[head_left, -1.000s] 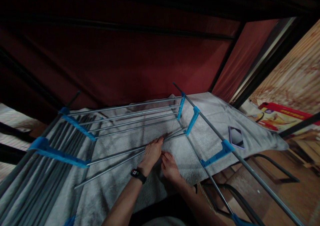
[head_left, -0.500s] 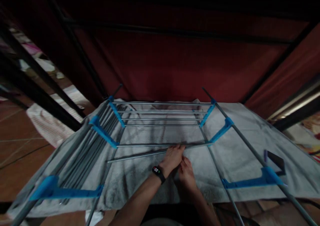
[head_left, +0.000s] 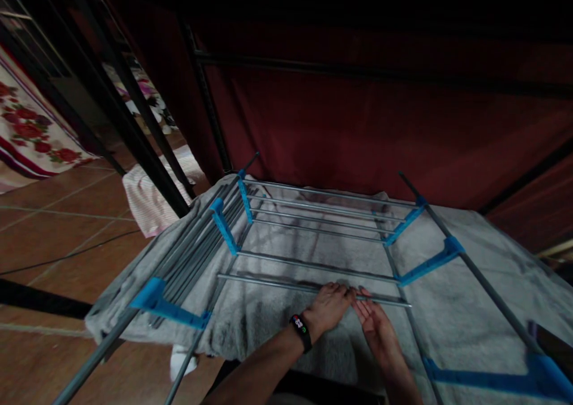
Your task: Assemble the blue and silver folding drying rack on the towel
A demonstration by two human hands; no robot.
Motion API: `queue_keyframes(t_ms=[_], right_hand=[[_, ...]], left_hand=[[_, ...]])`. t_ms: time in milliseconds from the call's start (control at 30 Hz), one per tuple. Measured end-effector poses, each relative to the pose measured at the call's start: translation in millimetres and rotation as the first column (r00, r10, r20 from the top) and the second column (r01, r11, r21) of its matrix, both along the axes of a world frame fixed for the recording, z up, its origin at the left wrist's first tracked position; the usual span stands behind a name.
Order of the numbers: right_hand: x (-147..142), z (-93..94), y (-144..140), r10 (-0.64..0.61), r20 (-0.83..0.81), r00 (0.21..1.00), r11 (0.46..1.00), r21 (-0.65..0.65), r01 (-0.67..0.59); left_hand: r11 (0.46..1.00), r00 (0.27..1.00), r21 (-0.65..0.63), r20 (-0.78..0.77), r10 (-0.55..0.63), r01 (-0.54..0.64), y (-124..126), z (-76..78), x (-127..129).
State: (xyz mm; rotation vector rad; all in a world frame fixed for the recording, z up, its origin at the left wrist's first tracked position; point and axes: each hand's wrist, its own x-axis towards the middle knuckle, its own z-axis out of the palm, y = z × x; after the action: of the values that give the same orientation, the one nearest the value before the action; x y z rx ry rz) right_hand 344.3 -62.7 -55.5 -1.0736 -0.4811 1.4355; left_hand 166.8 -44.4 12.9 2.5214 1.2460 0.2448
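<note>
While left hand point(head_left: 330, 306) clasps rod point(head_left: 277, 284), right hand point(head_left: 376, 328) unclenched against it, wristband point(head_left: 299, 327) digits illegible

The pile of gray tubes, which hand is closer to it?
Left. The left hand is to the right of the pile of gray tubes; the right hand is farther right.

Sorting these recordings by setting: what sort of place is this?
Probably a home interior, though a small workspace is possible: tiled floor, a floral cloth at left, and plush grey cloth beneath the metal rods.
</note>
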Motion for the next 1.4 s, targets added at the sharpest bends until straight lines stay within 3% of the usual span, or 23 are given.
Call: queue_keyframes(t_ms=[200,400,633,900,1167,1400], right_hand=[[6,-16.9,-1,-0.072,-0.015,0.997,0.997,-0.030,0.071],[25,-23.0,8,-0.263,-0.118,0.957,0.962,-0.110,0.251],[37,-18.3,11,-0.280,-0.089,0.956,0.954,-0.137,0.266],[1,-6.8,5,-0.237,-0.180,0.955,0.960,-0.193,0.202],[-2,-9.4,5,-0.246,-0.169,0.954,0.960,-0.181,0.215],[-4,-12.2,8,-0.204,-0.149,0.968,0.970,-0.162,0.179]], left_hand=[[0.994,0.995,0.045,-0.009,0.099,-0.098,-11,-9.1,-12],[0.954,0.947,0.092,-0.125,0.296,-0.286,-21,16.6,-61],[0.877,0.875,0.204,-0.136,0.465,-0.435,-10,35.8,-112],[0.805,0.834,0.333,-0.087,0.545,-0.492,6,35.1,-139],[0.811,0.841,0.318,-0.069,0.537,-0.491,9,28.1,-145],[0.812,0.834,0.298,-0.082,0.546,-0.502,10,34.5,-150]])
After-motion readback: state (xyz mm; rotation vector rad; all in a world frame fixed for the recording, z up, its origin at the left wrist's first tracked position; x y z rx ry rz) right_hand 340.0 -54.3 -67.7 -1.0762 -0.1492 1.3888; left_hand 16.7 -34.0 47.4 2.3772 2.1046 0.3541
